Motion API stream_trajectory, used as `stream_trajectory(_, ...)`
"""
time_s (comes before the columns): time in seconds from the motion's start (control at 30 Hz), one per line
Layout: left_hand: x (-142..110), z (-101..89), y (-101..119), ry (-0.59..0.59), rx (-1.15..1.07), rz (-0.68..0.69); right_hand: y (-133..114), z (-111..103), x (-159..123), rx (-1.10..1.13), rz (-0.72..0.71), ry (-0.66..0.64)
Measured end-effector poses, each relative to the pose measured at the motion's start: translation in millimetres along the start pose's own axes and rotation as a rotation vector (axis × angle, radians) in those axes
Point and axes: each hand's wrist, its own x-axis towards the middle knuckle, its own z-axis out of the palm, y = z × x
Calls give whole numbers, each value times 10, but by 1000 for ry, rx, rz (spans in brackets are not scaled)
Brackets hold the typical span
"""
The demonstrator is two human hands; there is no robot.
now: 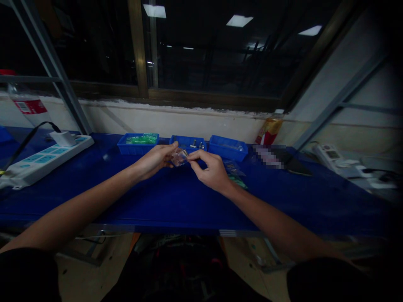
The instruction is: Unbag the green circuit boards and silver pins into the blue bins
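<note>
Pinching a small piece mid-frame, the right hand touched the right side of the clear bag that the left hand grasped.

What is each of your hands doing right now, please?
Left hand: closed on a clear plastic bag.
Right hand: fingertips pinching something small at the bag.

Three bins in a row below window, power strip left, bottle right
</note>
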Motion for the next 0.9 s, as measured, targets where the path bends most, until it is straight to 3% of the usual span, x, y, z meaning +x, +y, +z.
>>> stream_trajectory(0.1, -38, 48, 22, 52, 212, 205, 6, 12, -2, 39, -6, -3)
stream_trajectory(0.2, -41, 57, 16, 96, 318, 281, -5, 18, 4, 71, 55, 2)
stream_trajectory(0.4, -12, 44, -53, 126, 337, 278, 21, 74, 10, 279, 279, -58)
stream_trajectory(0.6, -7, 46, -86, 48, 378, 313, 64, 104, 18, 260, 295, -79)
stream_trajectory(0.77, -21, 48, -31, 73, 356, 297, 40, 87, 44, 430, 366, -40)
stream_trajectory(0.9, -30, 55, -10, 94, 348, 309, 35, 82, 43, 443, 384, -35)
